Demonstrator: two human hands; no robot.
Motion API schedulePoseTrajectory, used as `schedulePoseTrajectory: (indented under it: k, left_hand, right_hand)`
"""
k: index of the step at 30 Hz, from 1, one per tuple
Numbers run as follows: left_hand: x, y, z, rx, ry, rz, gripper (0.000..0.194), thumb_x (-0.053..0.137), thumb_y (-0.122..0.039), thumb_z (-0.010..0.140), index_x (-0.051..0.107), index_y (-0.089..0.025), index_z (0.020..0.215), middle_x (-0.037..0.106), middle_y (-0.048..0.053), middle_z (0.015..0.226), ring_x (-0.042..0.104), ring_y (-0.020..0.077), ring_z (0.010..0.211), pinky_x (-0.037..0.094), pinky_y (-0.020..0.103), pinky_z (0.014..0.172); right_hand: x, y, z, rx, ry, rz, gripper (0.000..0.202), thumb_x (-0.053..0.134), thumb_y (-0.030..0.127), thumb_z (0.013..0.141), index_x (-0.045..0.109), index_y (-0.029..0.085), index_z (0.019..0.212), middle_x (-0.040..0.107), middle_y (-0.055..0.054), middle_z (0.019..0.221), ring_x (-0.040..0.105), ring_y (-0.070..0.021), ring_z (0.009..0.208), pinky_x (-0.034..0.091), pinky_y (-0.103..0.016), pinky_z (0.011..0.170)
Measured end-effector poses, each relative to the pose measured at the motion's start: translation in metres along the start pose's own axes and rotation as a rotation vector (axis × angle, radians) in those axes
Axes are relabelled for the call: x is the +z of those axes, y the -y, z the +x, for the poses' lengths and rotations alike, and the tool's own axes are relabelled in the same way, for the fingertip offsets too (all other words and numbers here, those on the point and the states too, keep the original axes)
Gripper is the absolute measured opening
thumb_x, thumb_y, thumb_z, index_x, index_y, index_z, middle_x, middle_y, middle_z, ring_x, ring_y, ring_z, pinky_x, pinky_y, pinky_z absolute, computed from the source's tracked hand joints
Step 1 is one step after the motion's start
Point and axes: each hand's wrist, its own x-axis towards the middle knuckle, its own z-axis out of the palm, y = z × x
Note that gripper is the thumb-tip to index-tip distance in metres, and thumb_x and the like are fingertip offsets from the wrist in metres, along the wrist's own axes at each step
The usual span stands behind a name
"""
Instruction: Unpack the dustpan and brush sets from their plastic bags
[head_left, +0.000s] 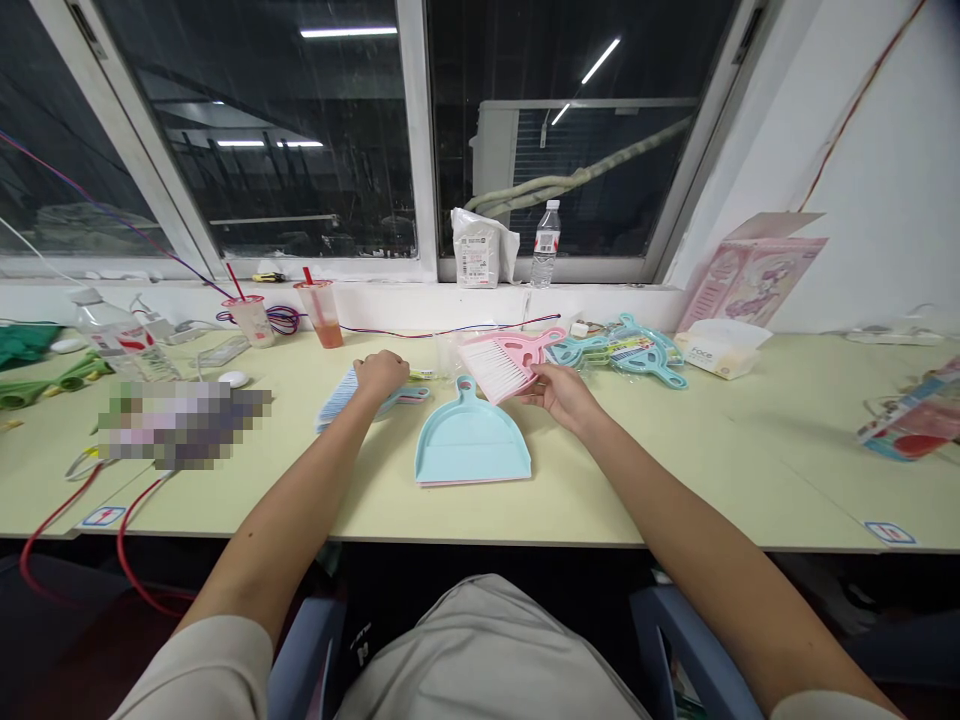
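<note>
While each hand grips one brush (504,368), one blue dustpan (471,445) between.

Head camera looks down across table (675,470) toward window (420,130).

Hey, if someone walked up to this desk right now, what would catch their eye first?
Probably the light blue dustpan lying flat at the middle of the table, between both arms. Just behind it, the right hand holds a pink brush with white bristles, while the left hand rests on a blue brush. A heap of teal brushes lies further right.
</note>
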Motion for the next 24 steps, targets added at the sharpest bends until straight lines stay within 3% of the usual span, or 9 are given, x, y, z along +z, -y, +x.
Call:
schedulePoseTrajectory:
  k: [9, 16, 19, 24]
  left_hand:
    - [-0.004, -0.002, -0.005, -0.003, -0.144, 0.040, 0.035, 0.043, -0.031, 0.089, 0.075, -0.017, 0.086, 0.074, 0.017, 0.093, 0.065, 0.0326, 0.097, 0.032, 0.045, 0.095]
    - [-0.009, -0.002, -0.010, 0.062, -0.239, 0.032, 0.039, 0.040, -0.026, 0.091, 0.077, -0.016, 0.095, 0.074, 0.018, 0.100, 0.062, 0.0343, 0.103, 0.032, 0.047, 0.099]
    - [-0.012, -0.008, -0.019, 0.203, -0.308, -0.057, 0.038, 0.040, -0.024, 0.092, 0.075, -0.016, 0.104, 0.074, 0.016, 0.104, 0.062, 0.0325, 0.106, 0.036, 0.045, 0.100]
    - [-0.014, -0.036, -0.057, 0.688, -0.503, -0.306, 0.034, 0.042, -0.023, 0.097, 0.069, -0.017, 0.115, 0.071, 0.012, 0.110, 0.061, 0.0259, 0.111, 0.044, 0.041, 0.102]
  right_hand:
    - [-0.001, 0.000, 0.001, 0.004, -0.005, -0.003, 0.004, 0.061, 0.014, 0.088, 0.064, 0.015, 0.087, 0.071, -0.008, 0.074, 0.068, -0.0180, 0.063, 0.061, -0.031, 0.054]
    - [-0.001, -0.001, 0.001, 0.011, -0.018, 0.011, 0.004, 0.059, 0.013, 0.085, 0.062, 0.016, 0.085, 0.070, -0.007, 0.072, 0.067, -0.0177, 0.060, 0.060, -0.031, 0.054]
    - [0.000, -0.001, 0.000, 0.012, -0.012, 0.007, 0.004, 0.059, 0.013, 0.085, 0.061, 0.016, 0.084, 0.070, -0.007, 0.072, 0.067, -0.0181, 0.061, 0.060, -0.031, 0.054]
    - [0.001, 0.000, -0.001, 0.008, -0.001, 0.010, 0.005, 0.058, 0.014, 0.084, 0.062, 0.016, 0.085, 0.067, -0.004, 0.067, 0.063, -0.0168, 0.055, 0.058, -0.031, 0.049]
